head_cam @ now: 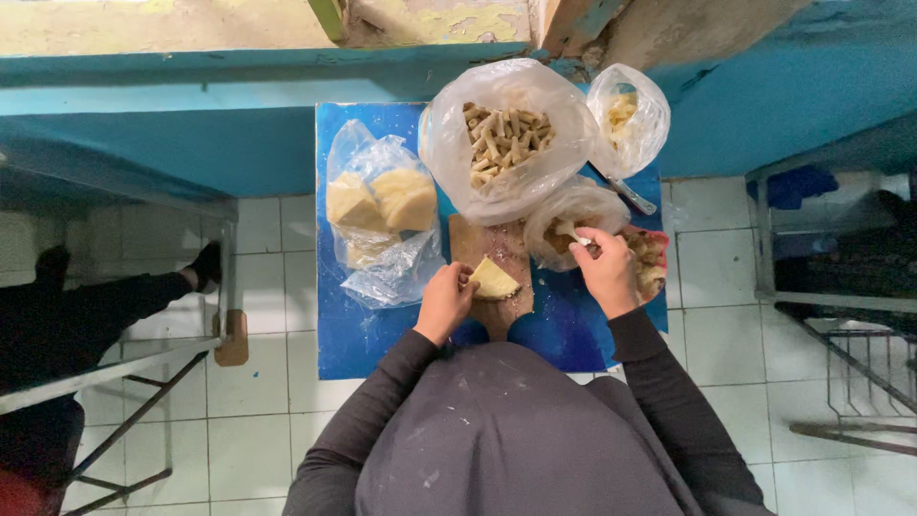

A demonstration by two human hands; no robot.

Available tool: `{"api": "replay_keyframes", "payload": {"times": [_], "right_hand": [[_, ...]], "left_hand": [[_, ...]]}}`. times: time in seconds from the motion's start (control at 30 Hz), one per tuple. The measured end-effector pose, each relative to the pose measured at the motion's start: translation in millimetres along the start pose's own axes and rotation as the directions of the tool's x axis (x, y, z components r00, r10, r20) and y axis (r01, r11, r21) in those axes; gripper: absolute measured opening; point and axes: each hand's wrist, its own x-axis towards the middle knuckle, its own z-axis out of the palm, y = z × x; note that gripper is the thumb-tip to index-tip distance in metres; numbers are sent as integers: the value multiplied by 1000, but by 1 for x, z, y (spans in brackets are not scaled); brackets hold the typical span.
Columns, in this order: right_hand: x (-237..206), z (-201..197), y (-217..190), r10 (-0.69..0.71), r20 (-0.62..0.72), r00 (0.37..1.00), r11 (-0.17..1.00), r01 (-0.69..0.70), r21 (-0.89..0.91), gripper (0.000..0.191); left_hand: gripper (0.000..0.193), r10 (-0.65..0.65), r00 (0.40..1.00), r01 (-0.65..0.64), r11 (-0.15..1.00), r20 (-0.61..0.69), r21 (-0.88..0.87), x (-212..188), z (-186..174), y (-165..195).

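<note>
Left hand (445, 301) flat — right hand (606, 270) fisted
</note>
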Motion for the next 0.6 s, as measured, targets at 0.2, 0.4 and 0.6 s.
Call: {"api": "replay_keyframes", "payload": {"times": [0.2,0.4,0.6], "right_hand": [[18,-1,5,-398,-103,912,912,380,-156,14],[14,8,7,-189,-110,976,981,182,-68,17],[11,11,18,14,-181,983,1000,-9,27,26]], "left_hand": [[15,134,987,-120,983,-94,137,-9,8,-8],[15,176,978,-159,976,-115,147,-12,10,-5],[16,188,974,-169,974,-125,152,-12,13,-6]]}}
